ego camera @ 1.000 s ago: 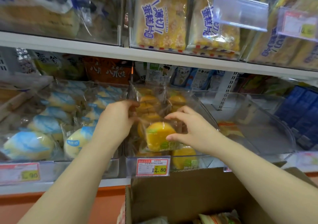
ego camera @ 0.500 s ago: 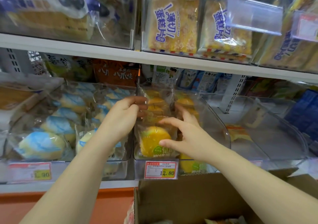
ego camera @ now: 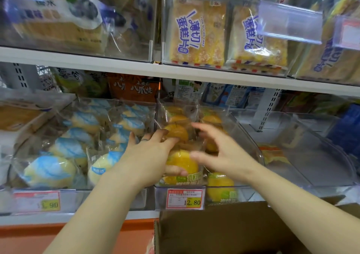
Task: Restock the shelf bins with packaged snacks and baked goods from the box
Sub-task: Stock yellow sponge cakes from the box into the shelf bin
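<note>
A clear packet of yellow buns [ego camera: 183,162] stands at the front of a clear shelf bin [ego camera: 245,136] that holds several more of the same packets. My left hand [ego camera: 150,156] lies on that front packet, fingers spread over its top and thumb across the front of the bun. Just right of the packet, my right hand [ego camera: 220,152] hovers with its fingers spread, blurred and holding nothing. The open cardboard box [ego camera: 224,226] sits below the bin at the bottom right; its contents are out of view.
The bin to the left holds blue-and-white bun packets [ego camera: 58,168]. On the right, a nearly bare clear bin [ego camera: 311,156] contains one orange packet [ego camera: 272,154]. Sliced-cake packs [ego camera: 194,31] fill the shelf above. A price tag [ego camera: 185,198] reads 12.80.
My left hand let go of the packet's top edge and spread flat over it. My right hand came off the packet's front and opened to the right.
</note>
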`<action>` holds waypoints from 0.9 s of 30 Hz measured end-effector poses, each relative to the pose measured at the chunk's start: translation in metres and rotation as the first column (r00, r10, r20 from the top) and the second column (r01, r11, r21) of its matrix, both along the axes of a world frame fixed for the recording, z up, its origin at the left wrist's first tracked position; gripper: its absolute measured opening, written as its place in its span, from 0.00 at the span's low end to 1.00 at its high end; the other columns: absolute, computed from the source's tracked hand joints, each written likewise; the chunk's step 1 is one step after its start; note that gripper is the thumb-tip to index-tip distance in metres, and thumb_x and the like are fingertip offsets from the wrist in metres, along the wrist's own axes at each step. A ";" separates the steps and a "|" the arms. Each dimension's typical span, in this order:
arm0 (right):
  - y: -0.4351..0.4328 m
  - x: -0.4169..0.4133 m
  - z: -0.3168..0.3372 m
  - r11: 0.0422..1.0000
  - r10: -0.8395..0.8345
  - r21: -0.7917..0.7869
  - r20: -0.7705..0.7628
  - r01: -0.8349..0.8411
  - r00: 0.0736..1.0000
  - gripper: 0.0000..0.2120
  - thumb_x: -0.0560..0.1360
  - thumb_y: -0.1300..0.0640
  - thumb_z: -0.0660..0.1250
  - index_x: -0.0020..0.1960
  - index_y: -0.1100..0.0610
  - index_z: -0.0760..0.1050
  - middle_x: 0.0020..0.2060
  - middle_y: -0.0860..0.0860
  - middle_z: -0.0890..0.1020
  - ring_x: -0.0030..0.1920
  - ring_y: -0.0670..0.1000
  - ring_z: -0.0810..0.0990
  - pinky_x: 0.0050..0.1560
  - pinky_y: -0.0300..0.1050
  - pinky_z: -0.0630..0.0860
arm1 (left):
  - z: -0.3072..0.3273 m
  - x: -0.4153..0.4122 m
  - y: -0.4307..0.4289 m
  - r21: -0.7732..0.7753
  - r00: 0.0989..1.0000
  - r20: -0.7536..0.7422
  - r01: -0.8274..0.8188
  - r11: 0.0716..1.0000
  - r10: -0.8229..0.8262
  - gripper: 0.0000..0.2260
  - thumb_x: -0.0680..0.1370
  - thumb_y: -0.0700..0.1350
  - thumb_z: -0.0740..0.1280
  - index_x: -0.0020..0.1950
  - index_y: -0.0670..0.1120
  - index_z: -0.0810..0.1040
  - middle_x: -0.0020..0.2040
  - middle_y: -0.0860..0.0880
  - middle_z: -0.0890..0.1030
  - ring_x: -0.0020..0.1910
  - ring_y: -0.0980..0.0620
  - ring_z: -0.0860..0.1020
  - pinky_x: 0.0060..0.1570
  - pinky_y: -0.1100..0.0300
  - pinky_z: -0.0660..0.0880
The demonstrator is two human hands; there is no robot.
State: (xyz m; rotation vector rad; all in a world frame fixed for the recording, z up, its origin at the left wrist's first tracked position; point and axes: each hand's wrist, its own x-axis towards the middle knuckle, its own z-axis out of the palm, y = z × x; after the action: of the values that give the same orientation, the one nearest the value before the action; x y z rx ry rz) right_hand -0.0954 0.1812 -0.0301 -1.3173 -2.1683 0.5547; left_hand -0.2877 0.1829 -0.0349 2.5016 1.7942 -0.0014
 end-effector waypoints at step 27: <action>0.036 -0.012 0.013 0.915 -0.270 -0.311 0.002 0.257 0.963 0.09 0.80 0.51 0.62 0.57 0.53 0.76 0.49 0.52 0.82 0.41 0.49 0.83 0.36 0.33 0.78 | -0.014 0.016 -0.006 0.213 0.989 -0.137 -0.021 0.977 0.051 0.45 0.71 0.70 0.60 0.77 0.57 0.38 0.79 0.47 0.41 0.77 0.41 0.42 0.71 0.32 0.44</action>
State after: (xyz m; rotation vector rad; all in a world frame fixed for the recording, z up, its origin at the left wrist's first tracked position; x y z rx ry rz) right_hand -0.1078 0.2172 -0.0173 -1.7155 -1.8791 0.8271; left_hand -0.2721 0.1769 -0.0490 2.6741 1.9916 0.0133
